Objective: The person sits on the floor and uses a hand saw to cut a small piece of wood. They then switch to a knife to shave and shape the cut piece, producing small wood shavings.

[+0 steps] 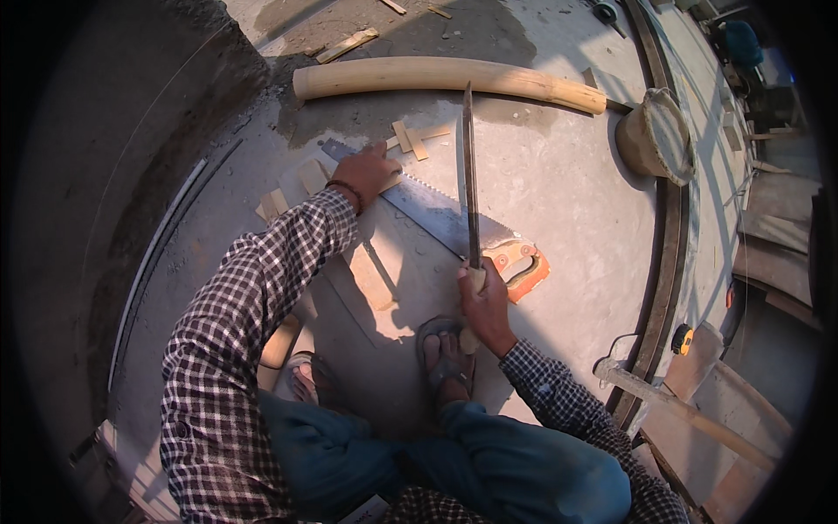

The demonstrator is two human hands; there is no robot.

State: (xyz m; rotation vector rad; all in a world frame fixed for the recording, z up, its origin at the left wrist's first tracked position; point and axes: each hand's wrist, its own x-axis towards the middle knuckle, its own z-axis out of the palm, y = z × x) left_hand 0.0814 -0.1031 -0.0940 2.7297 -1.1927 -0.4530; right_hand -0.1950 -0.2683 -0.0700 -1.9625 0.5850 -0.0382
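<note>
My right hand point(486, 306) is closed round the wooden handle of a long, narrow-bladed knife point(470, 175). Its dark blade points away from me, edge-on to my view. Over the far part of a handsaw point(445, 214) is my left hand point(367, 175), with its fingers bent down at a pale wooden strip point(393, 182) that shows partly beside the palm. The saw lies flat on the floor, its orange handle point(529, 272) just beyond my right hand. More short wooden strips point(410, 141) lie crossed by my left fingertips.
A thick bamboo pole point(436, 75) lies across the floor farther off. To the right are a mud-coloured bucket point(646, 135), a long metal channel point(670, 236), a wooden-handled hammer point(690, 415) and a yellow tape measure point(683, 339). Thin rods point(161, 253) run along the left wall.
</note>
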